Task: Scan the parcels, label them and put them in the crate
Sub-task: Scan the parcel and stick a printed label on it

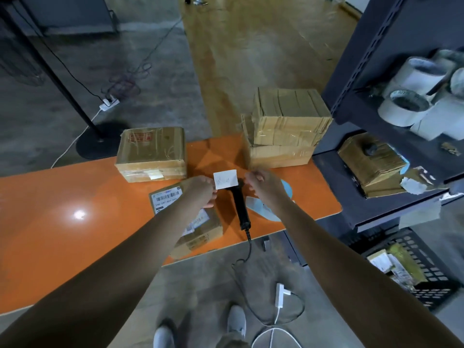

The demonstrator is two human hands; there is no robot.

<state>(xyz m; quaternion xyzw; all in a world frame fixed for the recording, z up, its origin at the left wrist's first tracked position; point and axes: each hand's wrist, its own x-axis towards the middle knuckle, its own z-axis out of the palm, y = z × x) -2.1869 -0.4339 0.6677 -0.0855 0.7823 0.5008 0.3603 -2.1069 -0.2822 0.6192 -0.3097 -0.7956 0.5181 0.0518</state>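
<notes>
A small white label (225, 180) is pinched at its edges by the left hand (200, 190) and the right hand (261, 184), fingers curled narrow. It is held above the scanner (239, 207), which lies on the orange table (62, 209). A barcoded parcel (167, 197) lies under the left forearm. The label's marks are possibly handwriting. The black crate (426, 267) stands well apart at the right.

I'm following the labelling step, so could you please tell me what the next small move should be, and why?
Probably lower the label onto the parcel beneath the left forearm. Both the left hand and right hand pinch the label by its edges above the scanner, stuck to nothing yet, and that parcel lies nearest.
</notes>
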